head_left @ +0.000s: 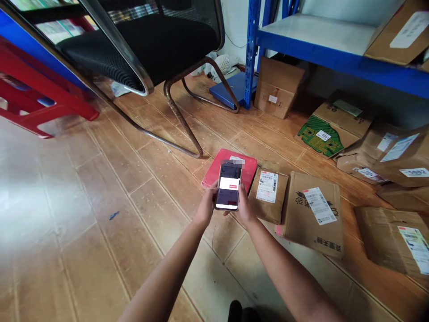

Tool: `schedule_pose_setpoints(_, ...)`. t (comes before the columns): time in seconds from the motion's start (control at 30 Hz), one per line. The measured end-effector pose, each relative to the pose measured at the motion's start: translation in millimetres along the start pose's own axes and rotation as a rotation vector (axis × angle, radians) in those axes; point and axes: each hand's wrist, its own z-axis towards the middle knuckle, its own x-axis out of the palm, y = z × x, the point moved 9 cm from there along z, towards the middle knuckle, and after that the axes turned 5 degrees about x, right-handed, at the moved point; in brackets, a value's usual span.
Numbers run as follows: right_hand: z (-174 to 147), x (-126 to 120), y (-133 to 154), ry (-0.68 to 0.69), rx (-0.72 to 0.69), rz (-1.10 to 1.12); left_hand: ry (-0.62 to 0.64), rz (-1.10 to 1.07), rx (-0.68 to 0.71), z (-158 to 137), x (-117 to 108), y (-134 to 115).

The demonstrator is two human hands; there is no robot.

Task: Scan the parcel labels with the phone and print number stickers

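Observation:
A smartphone [228,192] is held between both hands, its screen lit with a white pop-up over a dark page. My left hand [207,205] grips its left edge and my right hand [245,206] its right edge. Beneath and beyond the phone lies a flat pink-red parcel [214,170] on the floor, partly covered by the phone, with a label near its far edge. Right of it lies a small brown parcel [280,192] with a white shipping label. Beside that is a larger flat cardboard parcel [295,223] with printed characters and a tilted label.
A black chair [174,40] on a rusty metal frame stands ahead, with a red plastic stool [63,96] at left. Under the blue shelf rack [321,56] are an open carton [273,96] and several labelled boxes. Another box [382,237] lies at right. Tiled floor extends left.

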Motion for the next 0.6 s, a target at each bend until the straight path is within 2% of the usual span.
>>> schedule_pose_setpoints(0.07, -2, -1, 2, -0.028, 0.022, -0.004, -0.044, 0.039, 0.005, 0, -5, -1)
schedule_pose_setpoints(0.27, -9, 3, 5, -0.029, 0.049, -0.028, -0.311, 0.223, -0.025, -6, -24, 2)
schedule_pose_setpoints(0.6, -1, -6, -6, -0.054, 0.047, 0.016, -0.363, 0.158, -0.055, -8, -31, 10)
